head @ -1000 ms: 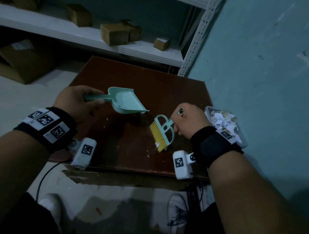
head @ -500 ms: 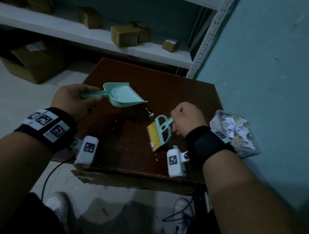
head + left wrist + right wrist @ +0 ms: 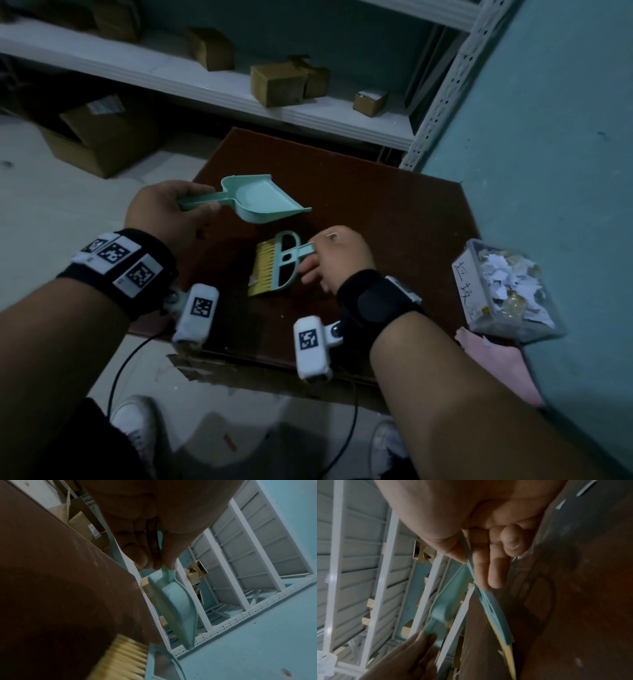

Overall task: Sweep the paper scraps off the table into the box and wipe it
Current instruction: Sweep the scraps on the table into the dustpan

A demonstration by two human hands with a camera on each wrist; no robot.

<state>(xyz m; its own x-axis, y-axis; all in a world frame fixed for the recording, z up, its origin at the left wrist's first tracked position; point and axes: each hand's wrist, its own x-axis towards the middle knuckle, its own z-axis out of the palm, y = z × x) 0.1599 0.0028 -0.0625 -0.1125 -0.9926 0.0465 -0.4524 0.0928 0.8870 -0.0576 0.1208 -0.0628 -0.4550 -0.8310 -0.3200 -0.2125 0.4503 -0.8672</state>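
My left hand [image 3: 171, 212] grips the handle of a mint-green dustpan [image 3: 265, 200], held a little above the dark brown table [image 3: 394, 212]; the pan [image 3: 173, 601] looks bare inside. My right hand [image 3: 337, 260] grips the handle of a mint brush [image 3: 274, 262] with yellow bristles, which lies low over the table's middle, just below the dustpan. In the right wrist view thumb and fingers [image 3: 481, 563] pinch the brush handle [image 3: 491, 601]. A clear plastic box [image 3: 503, 291] full of white paper scraps stands at the table's right edge. A few tiny white specks lie on the table near the bristles.
A teal wall [image 3: 548, 137] runs along the right. White metal shelving [image 3: 239, 99] with several cardboard boxes stands behind the table. A large carton [image 3: 102, 137] sits on the floor at left. Something pink [image 3: 496, 363] lies beside the clear box. My shoes and a cable are below the front edge.
The brush has swung leftward and lower, its bristles now pointing left under the dustpan. The view has shifted left, so the scrap box shows fully. The dustpan has stayed about level.
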